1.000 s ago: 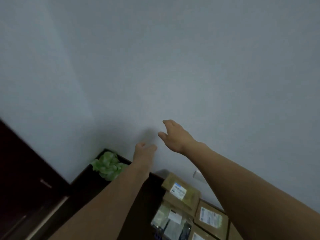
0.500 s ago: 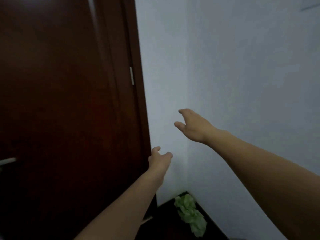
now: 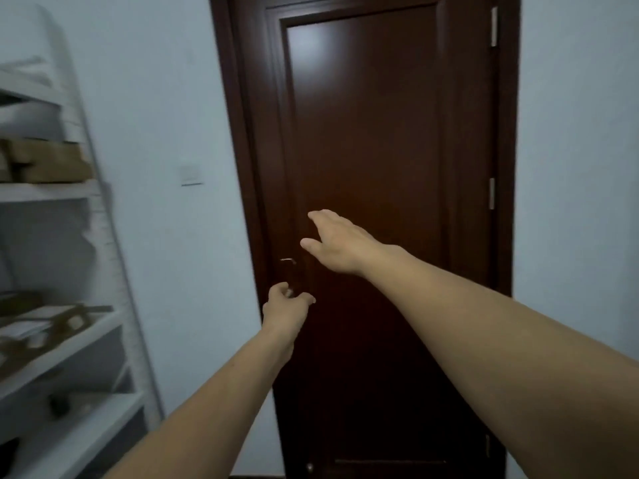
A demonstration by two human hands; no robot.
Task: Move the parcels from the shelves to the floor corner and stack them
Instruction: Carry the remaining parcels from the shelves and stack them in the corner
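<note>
**No legible text**

Nothing can be read anywhere in view. The pale labels (image 3: pixel 26 328) on the parcels (image 3: pixel 69 319) near the front edge of the white shelving unit's (image 3: pixel 52 193) lower shelf are too blurred to make out.

White shelf unit (image 3: pixel 52 192) stands left of the dark brown door (image 3: pixel 363 133), with wall between them; slanted side rail, tiers stepping outward toward the bottom; blurred. Brown cardboard parcels (image 3: pixel 48 160) sit side by side on an upper tier, far left of the door's upper half. Flat parcels (image 3: pixel 45 326), brown with white labels, lie overlapping on the tier below, left of the door's middle. Count unclear on either tier
</note>
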